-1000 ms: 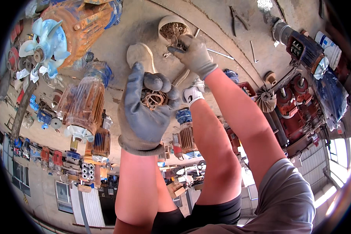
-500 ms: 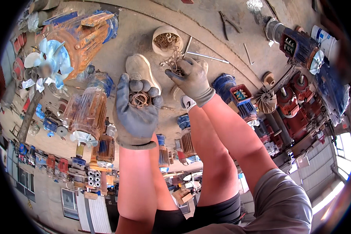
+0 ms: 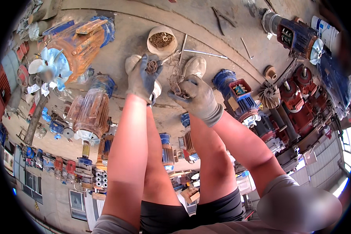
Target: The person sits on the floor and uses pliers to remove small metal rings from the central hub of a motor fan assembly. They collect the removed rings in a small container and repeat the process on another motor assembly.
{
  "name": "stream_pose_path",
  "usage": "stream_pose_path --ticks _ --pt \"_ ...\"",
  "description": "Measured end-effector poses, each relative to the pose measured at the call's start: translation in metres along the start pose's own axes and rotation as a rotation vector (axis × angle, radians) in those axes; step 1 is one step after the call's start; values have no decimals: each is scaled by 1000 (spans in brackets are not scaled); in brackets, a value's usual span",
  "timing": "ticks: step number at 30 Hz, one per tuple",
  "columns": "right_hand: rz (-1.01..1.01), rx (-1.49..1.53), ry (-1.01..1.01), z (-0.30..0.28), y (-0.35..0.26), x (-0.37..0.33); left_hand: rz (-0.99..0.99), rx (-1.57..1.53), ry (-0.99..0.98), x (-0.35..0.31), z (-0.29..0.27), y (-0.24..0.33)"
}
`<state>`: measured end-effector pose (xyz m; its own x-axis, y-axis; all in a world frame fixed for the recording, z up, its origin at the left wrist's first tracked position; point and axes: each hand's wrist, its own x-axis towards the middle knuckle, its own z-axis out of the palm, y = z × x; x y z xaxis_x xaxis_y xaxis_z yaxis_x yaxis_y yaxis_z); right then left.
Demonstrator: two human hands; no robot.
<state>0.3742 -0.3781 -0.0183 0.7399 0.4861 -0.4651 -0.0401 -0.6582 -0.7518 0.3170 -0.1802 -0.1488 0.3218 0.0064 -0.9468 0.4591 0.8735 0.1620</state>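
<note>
My left hand [image 3: 139, 80], in a grey work glove, is raised just below a pale round tub [image 3: 150, 43]. Its fingers curl around a small bunch of rusty rings [image 3: 152, 67], which shows at the fingertips. Inside the tub lie many rusty rings and washers [image 3: 162, 39]. My right hand [image 3: 201, 97], also gloved, is closed around a tangle of rusty wire-like pieces [image 3: 176, 84] that hangs out past the thumb and fingers. The two hands are apart, above my shoes.
Long-nosed pliers [image 3: 221, 20] and thin metal rods [image 3: 204, 54] lie on the concrete floor. Rusty electric motors [image 3: 89, 111] stand at the left, one with a pale blue fan [image 3: 56, 64]. A blue motor [image 3: 238, 93] and a loose fan wheel [image 3: 269, 94] are at the right.
My left hand has turned over from palm-up and moved forward toward the tub, with rings still in it. My right hand has lowered slightly toward me with its tangle.
</note>
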Motion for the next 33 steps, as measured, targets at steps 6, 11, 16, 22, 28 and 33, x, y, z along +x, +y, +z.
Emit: stream_pose_path --ticks 6,11,16,22,28,33 --pt "-182 20 91 11 10 -3 379 678 -141 37 8 -11" --pt "-181 63 79 16 12 -3 -34 58 -42 39 23 -5" --pt "-99 115 -67 10 -4 -7 -139 304 -270 5 28 9" --pt "-125 263 -91 3 -25 4 -478 11 -582 -24 31 23" --pt "32 287 -41 -3 -49 15 -419 -91 -651 -61 49 37" --pt "281 307 -6 -23 -89 19 -263 -304 -688 -91 67 26"
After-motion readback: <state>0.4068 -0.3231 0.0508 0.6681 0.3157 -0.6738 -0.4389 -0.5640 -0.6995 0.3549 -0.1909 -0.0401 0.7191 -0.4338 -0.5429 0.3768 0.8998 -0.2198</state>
